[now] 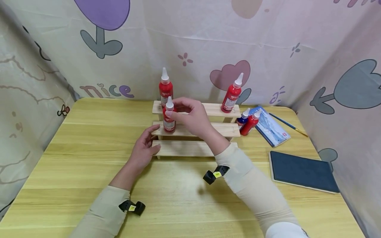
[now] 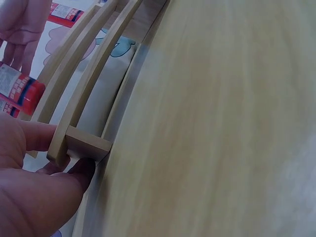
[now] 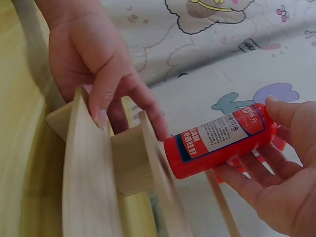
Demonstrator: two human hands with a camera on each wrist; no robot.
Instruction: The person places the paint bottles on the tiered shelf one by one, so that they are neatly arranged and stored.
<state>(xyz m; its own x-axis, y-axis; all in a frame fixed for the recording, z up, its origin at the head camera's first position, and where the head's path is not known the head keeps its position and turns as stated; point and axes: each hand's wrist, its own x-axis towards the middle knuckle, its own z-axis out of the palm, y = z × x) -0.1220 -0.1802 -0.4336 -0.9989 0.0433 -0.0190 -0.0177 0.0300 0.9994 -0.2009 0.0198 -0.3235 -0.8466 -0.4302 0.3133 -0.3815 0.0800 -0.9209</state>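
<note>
My right hand pinches a red ink bottle with a white pointed cap, upright over the left end of the middle tier of a three-tier wooden rack. In the right wrist view the thumb and fingers hold this bottle near its shoulder, its base right at the shelf's edge. My left hand grips the rack's left end, thumb at the lowest tier and fingers by the middle one. On the top tier stand another red bottle at the left and one more red bottle at the right.
Right of the rack are a blue bottle and a red bottle, beside a blue-white booklet and a paintbrush. A dark notebook lies nearer, at the right. A patterned curtain hangs behind the table.
</note>
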